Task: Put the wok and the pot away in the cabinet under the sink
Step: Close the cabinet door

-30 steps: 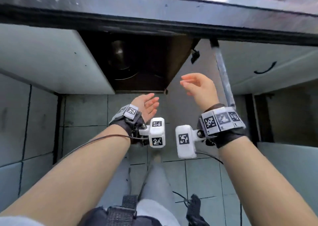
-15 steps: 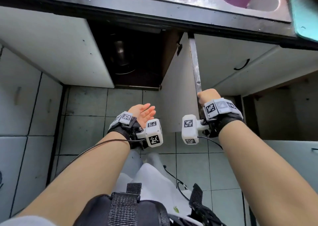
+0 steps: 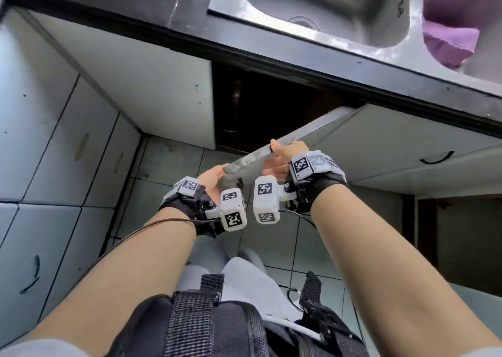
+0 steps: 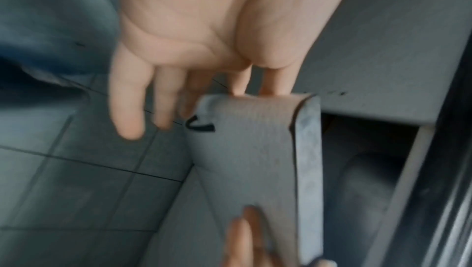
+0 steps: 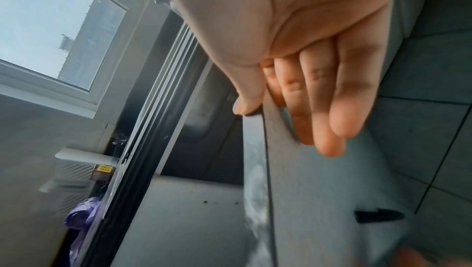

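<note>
Right hand (image 3: 288, 157) gripping cabinet door (image 3: 296, 139) edge, pot (image 3: 235, 96) inside cabinet beyond

Daylit throughout, cool and bluish. Brightest at the window (image 5: 58, 35) in the right wrist view, far left, washed pale with no detail beyond the glass. Soft glare on the steel sink (image 3: 320, 6) rim at the far side of the head view. Deep shadow inside the open cabinet (image 3: 260, 106), contents barely readable. Strong wide-angle bending at the edges of the head view, with tile lines and the bench (image 3: 298, 58) front bowed. Heavy motion blur in the left wrist view, smearing the left hand (image 4: 194, 35) and the door edge (image 4: 307, 170). Close-up softness on the right hand (image 5: 306, 39); grain in darker areas.
</note>
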A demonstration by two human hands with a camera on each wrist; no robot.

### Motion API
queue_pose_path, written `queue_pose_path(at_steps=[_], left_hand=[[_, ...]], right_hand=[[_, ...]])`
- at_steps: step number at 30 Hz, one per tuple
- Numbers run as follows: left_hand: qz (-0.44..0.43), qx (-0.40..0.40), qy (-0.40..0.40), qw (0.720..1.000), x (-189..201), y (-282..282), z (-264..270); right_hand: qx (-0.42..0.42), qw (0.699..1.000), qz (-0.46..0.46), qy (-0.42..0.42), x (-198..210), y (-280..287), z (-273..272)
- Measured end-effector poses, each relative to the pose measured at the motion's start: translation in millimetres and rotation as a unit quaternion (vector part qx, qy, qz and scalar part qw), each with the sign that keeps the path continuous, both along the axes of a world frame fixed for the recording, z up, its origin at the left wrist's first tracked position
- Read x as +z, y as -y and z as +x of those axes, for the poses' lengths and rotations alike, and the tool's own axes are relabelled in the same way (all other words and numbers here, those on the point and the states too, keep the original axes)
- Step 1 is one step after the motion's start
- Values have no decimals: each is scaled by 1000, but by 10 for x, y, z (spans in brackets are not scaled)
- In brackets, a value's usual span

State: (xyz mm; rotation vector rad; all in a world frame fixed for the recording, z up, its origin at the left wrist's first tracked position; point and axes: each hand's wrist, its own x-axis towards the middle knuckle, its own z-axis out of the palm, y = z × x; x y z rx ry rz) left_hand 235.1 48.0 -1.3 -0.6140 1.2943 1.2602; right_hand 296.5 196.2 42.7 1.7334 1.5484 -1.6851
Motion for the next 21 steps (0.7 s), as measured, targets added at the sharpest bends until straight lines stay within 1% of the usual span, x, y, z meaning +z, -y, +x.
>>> queue_pose_path(at_steps=[1,4,6,7,10,12,14,15,17,18,19,20,21], left_hand=[[0,4,1,1000,46,-49,-195],[38,10,34,999,159,-214,-786],[25,58,34,997,215,-300,-1068],[31,94,48,994,198,-342,-1176],[118,213,95,965,204,-449,-1419],[155,248,102,951,216,-554,-1559],[171,282,103,938,223,-686,-1663],[184,284,103,935,222,-748,-1695],[200,260,90,940,220,-803,-1743],[199,242,72,947,197,-797,-1763],[199,227,59,951,209,-794,-1776],[195,215,44,956,172,-804,-1792],[193,206,35,959,164,-805,-1801]], right_hand=[[-23,1000,-2,-4,4,23,-157],[-68,997,5,-31,-13,28,-536],[-84,995,2,-46,-42,-34,-727],[-102,993,-8,-60,-60,-69,-796],[-193,975,-39,-104,-94,-189,-945],[-248,959,-42,-131,-106,-287,-1019],[-284,943,-56,-167,-90,-363,-1074],[-293,935,-68,-187,-101,-396,-1090],[-294,931,-83,-197,-87,-438,-1129],[-286,937,-89,-181,-40,-451,-1154],[-262,944,-107,-172,-1,-466,-1176],[-223,958,-95,-154,39,-499,-1171],[-182,967,-87,-156,74,-511,-1171]])
